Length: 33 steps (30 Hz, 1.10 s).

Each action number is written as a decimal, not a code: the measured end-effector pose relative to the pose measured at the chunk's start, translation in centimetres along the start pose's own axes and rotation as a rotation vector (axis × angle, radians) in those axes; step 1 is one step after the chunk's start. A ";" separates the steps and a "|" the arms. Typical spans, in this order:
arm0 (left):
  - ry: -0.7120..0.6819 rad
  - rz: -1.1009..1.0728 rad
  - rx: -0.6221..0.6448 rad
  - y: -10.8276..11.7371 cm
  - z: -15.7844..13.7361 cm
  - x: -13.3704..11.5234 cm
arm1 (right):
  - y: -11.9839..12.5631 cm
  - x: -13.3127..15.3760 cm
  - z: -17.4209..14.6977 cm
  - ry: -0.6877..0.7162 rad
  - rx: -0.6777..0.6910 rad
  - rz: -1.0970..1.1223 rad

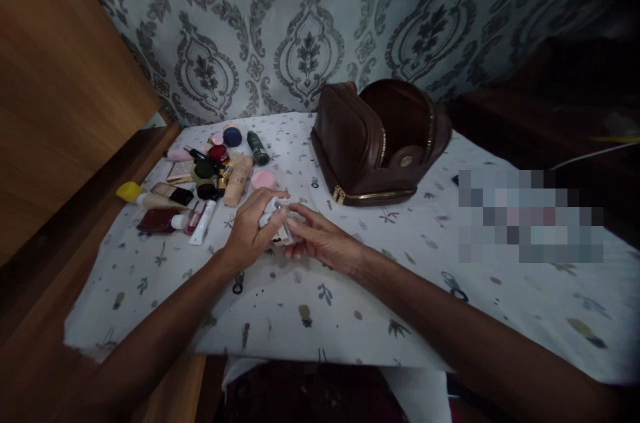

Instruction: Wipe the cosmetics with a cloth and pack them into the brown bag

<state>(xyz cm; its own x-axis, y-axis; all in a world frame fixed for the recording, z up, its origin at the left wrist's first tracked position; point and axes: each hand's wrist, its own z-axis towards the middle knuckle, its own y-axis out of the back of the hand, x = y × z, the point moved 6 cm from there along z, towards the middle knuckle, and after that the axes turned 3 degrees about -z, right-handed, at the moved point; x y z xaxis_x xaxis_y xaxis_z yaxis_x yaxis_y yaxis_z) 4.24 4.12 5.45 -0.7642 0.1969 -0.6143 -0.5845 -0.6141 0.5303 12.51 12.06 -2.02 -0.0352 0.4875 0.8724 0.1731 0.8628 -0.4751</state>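
Over the middle of the cloth-covered table, my left hand [253,226] is closed around a crumpled white cloth or tissue [271,208]. The white cloth is pressed to a small pale container [283,235], whose kind I cannot make out. My right hand [323,240] grips this container from the right, thumb on top and fingers curled beneath. Both hands meet there and cover most of it. Just behind them lies a pink rounded sponge or puff [263,180]. To the left are a beige squeeze tube [239,180] and a white tube [203,223].
A brown zippered bag [350,136] stands with its top open at the back right. Several cosmetics lie at left, including a dark red bottle [159,221], a yellow-tipped item [129,192] and a green bottle [257,148]. A wooden panel [65,76] borders the left; a blurred patch [530,216] lies right.
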 end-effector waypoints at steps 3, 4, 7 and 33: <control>0.167 -0.095 -0.034 0.1 0.0 1.1 | -0.5 -0.1 -0.2 -0.021 0.075 -0.047; 0.204 -0.120 -0.047 0.1 0.0 1.3 | -0.7 -0.2 -0.3 -0.026 0.089 -0.065; 0.249 -0.165 -0.087 0.2 -0.2 1.5 | -1.0 -0.1 -0.5 -0.037 0.095 -0.098; -0.474 0.289 0.121 -2.6 -1.3 -2.7 | -0.4 1.2 -0.7 -0.113 -0.103 0.777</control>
<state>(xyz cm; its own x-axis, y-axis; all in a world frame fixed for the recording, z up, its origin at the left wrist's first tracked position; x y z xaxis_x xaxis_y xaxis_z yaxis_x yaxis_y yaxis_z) 8.17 4.18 4.93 -0.9203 0.3725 -0.1200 -0.3394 -0.6072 0.7184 13.06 12.18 -0.68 0.0345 0.9607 0.2753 0.2788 0.2553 -0.9258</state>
